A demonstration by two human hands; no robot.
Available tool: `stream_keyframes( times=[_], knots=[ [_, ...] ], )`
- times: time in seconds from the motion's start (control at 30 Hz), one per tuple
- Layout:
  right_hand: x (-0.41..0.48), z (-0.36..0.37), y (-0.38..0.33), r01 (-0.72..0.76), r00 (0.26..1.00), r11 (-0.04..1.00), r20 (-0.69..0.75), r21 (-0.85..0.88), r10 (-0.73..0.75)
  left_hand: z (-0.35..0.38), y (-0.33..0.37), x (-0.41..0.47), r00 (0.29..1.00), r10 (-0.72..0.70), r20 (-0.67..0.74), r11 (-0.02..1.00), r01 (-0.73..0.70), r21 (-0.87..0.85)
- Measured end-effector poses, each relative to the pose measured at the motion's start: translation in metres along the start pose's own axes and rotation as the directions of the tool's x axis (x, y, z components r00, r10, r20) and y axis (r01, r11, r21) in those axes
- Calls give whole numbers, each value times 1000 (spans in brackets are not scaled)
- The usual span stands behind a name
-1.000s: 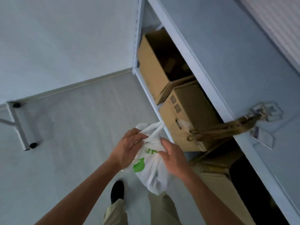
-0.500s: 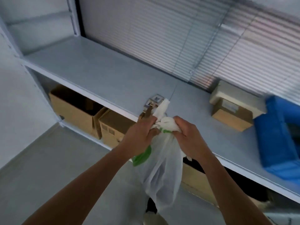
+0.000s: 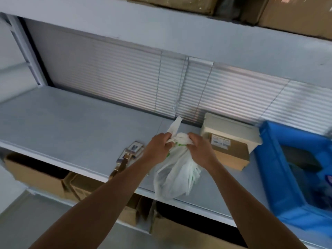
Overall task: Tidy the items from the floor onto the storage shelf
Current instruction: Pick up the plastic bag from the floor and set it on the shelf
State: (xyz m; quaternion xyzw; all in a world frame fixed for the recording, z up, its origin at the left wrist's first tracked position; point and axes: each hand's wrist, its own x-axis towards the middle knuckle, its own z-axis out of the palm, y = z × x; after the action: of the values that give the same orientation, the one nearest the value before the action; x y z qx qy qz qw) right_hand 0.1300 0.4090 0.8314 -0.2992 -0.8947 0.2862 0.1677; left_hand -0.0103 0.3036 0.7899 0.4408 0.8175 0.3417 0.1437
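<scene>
A white plastic bag (image 3: 175, 174) with green print hangs over the front part of the grey shelf board (image 3: 71, 130). My left hand (image 3: 158, 150) grips the bunched top of the bag from the left. My right hand (image 3: 200, 150) grips the same top from the right. One loose handle sticks up between the hands. The bag's bottom reaches down to about the shelf's front edge; whether it rests on the board I cannot tell.
A brown cardboard box with a cream lid (image 3: 231, 146) sits just right of the bag. A blue plastic bin (image 3: 296, 177) fills the right end. A lanyard with badge holders (image 3: 129, 155) lies left of the bag. Cardboard boxes (image 3: 37, 177) stand on the lower level.
Both hands have carried the bag up from floor level and forward over the middle shelf board. The view has risen from the floor to the shelf.
</scene>
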Motion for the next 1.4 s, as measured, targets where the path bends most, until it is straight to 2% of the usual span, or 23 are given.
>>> stream_keyframes(
  times=[0.17, 0.27, 0.37, 0.47, 0.57, 0.63, 0.73, 0.8, 0.9, 1.07, 1.2, 1.4],
  knots=[
    [37, 16, 46, -41, 998, 998, 41, -41, 43, 43, -13, 44, 983, -182, 13, 977, 179, 115],
    [38, 31, 63, -120, 991, 992, 54, -25, 121, 61, -24, 47, 961, -277, 27, 947, 268, 178],
    [21, 48, 82, -170, 970, 983, 166, -67, 179, 71, -35, 36, 909, -400, 117, 910, 379, 170],
    [0, 56, 99, -254, 953, 967, 175, 4, 249, 88, -61, 26, 855, -479, 201, 873, 488, 4],
    [-26, 58, 108, -313, 949, 947, -21, 71, 315, 85, -66, 13, 834, -482, 268, 804, 543, -242],
    [-40, 63, 111, -459, 880, 878, -68, 133, 470, 83, -67, 7, 833, -448, 324, 765, 545, -344],
    [-49, 81, 120, -693, 694, 643, 61, 325, 717, 85, -71, 3, 832, -414, 369, 752, 541, -376],
    [-50, 96, 123, -750, 627, 537, 155, 387, 764, 86, -70, 2, 828, -397, 395, 755, 539, -372],
    [-40, 117, 116, -738, 666, 581, 231, 344, 709, 91, -77, 7, 821, -416, 391, 759, 551, -347],
    [2, 126, 117, -727, 686, 616, 300, 303, 663, 90, -83, 24, 823, -444, 354, 747, 559, -360],
    [37, 114, 120, -676, 736, 664, 325, 319, 593, 92, -85, 55, 833, -462, 305, 735, 552, -394],
    [99, 108, 142, -607, 795, 677, 318, 417, 517, 97, -80, 115, 851, -477, 221, 749, 525, -405]
  ],
)
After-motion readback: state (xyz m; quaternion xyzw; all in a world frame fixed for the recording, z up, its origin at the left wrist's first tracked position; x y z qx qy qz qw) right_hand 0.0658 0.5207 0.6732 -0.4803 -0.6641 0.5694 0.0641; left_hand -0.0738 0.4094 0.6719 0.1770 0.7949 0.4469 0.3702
